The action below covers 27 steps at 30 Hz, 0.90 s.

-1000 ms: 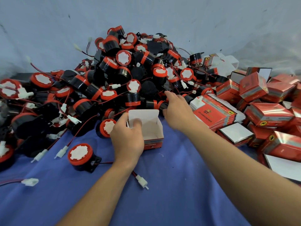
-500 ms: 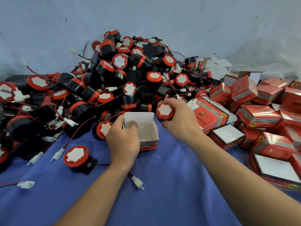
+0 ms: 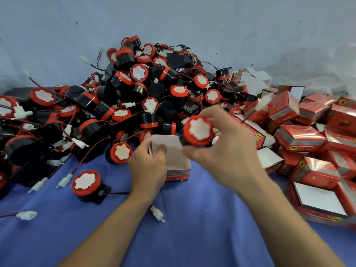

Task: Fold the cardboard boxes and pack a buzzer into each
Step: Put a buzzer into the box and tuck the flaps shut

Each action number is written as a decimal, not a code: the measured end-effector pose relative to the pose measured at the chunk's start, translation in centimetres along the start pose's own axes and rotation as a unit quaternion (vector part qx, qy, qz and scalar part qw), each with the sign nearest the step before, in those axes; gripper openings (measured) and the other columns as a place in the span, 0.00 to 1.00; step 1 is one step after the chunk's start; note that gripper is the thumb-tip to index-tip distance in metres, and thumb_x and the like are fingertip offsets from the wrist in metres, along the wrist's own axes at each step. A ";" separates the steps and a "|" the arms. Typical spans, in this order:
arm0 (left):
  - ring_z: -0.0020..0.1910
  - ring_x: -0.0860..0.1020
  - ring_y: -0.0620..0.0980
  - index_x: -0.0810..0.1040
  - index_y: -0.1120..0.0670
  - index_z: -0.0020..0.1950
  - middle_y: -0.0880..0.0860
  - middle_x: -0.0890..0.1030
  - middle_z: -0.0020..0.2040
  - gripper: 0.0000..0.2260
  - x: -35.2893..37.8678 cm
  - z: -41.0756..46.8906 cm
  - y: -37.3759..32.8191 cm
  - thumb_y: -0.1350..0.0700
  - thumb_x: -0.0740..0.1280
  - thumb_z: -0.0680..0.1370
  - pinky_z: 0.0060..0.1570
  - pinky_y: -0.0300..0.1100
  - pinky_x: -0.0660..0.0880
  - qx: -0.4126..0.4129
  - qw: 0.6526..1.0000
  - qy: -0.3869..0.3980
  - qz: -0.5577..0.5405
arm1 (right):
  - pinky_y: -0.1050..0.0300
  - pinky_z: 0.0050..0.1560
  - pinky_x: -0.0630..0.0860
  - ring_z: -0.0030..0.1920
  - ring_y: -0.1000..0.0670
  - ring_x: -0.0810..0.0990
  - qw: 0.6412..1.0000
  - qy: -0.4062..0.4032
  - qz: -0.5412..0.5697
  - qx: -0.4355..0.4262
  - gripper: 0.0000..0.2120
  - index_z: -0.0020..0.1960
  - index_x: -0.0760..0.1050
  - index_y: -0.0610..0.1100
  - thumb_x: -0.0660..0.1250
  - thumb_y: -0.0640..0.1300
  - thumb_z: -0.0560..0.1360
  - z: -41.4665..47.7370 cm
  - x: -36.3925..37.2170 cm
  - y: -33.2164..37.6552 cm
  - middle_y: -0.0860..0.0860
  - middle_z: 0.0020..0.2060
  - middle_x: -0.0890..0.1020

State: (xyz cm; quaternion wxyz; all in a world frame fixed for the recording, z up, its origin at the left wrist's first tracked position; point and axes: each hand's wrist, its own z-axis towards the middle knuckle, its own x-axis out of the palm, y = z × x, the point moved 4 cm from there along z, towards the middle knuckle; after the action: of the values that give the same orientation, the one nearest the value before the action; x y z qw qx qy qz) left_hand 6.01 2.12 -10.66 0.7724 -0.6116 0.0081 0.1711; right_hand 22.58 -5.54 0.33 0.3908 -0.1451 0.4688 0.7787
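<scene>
Right grip round buzzer — over open box

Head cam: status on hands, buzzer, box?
Left hand grips open box, thumb over its rim. Right hand holds buzzer at the box mouth, not yet in. Nothing seen blocking the opening.

The left hand gripped an open box standing on the blue-covered table. Just above it, the right hand pinched a red-and-black buzzer. A heap of buzzers rose behind; finished boxes lay right.
</scene>
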 end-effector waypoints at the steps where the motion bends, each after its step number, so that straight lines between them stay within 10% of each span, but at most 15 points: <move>1: 0.43 0.82 0.45 0.82 0.47 0.48 0.45 0.85 0.45 0.04 0.1 -0.1 -0.1 0.53 0.68 0.81 0.33 0.38 0.75 0.001 1.000 0.011 -0.012 | 0.64 0.46 0.76 0.45 0.59 0.79 0.999 0.026 -0.018 -0.004 0.25 0.53 0.72 0.57 0.80 0.56 0.61 -0.8 1.0 0.2 0.61 0.42 0.80; 4: 0.40 0.81 0.53 0.81 0.50 0.43 0.49 0.84 0.39 0.07 0.2 -0.6 -0.5 0.51 0.70 0.80 0.37 0.55 0.79 0.020 0.999 0.035 -0.033 | 0.53 0.49 0.74 0.45 0.55 0.75 0.998 0.044 -0.029 -0.016 0.23 0.55 0.72 0.57 0.78 0.57 0.64 -2.1 3.0 0.5 0.59 0.42 0.80; 9: 0.46 0.84 0.40 0.83 0.41 0.47 0.40 0.85 0.45 0.07 0.4 -1.7 -1.1 0.42 0.69 0.72 0.44 0.34 0.80 0.071 0.991 0.090 -0.066 | 0.53 0.52 0.75 0.51 0.49 0.76 0.997 0.078 0.008 0.005 0.26 0.60 0.70 0.62 0.71 0.64 0.64 -2.7 5.6 0.1 0.58 0.46 0.81; 14: 0.52 0.84 0.40 0.83 0.40 0.54 0.40 0.86 0.50 0.13 1.0 -1.0 -0.9 0.59 0.68 0.82 0.52 0.41 0.82 0.065 0.988 0.121 -0.067 | 0.60 0.55 0.67 0.52 0.69 0.66 0.999 0.024 -0.026 0.001 0.27 0.64 0.71 0.62 0.72 0.61 0.66 -2.7 5.9 -2.2 0.68 0.40 0.74; 22: 0.52 0.86 0.49 0.86 0.47 0.54 0.49 0.88 0.51 0.14 1.3 -0.7 -0.8 0.58 0.60 0.86 0.47 0.40 0.82 -0.049 0.971 0.112 -0.204 | 0.56 0.62 0.64 0.58 0.47 0.65 0.988 -0.044 -0.149 0.001 0.33 0.69 0.79 0.53 0.73 0.64 0.67 -4.0 6.6 -3.1 0.46 0.53 0.82; 27: 0.55 0.85 0.56 0.85 0.51 0.58 0.55 0.87 0.54 0.14 1.1 -1.1 -1.0 0.57 0.63 0.77 0.52 0.48 0.82 -0.035 0.960 0.157 -0.231 | 0.46 0.68 0.62 0.65 0.40 0.75 0.969 -0.062 -0.234 -0.047 0.27 0.61 0.82 0.48 0.70 0.65 0.71 -4.2 7.0 -2.1 0.51 0.54 0.87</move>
State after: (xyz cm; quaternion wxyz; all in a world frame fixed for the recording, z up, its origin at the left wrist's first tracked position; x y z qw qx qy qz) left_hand 7.51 1.17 -10.26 0.7582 -0.6424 -0.0183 -0.1100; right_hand 19.04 -5.23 -7.30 0.5834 -0.2208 0.3597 0.6940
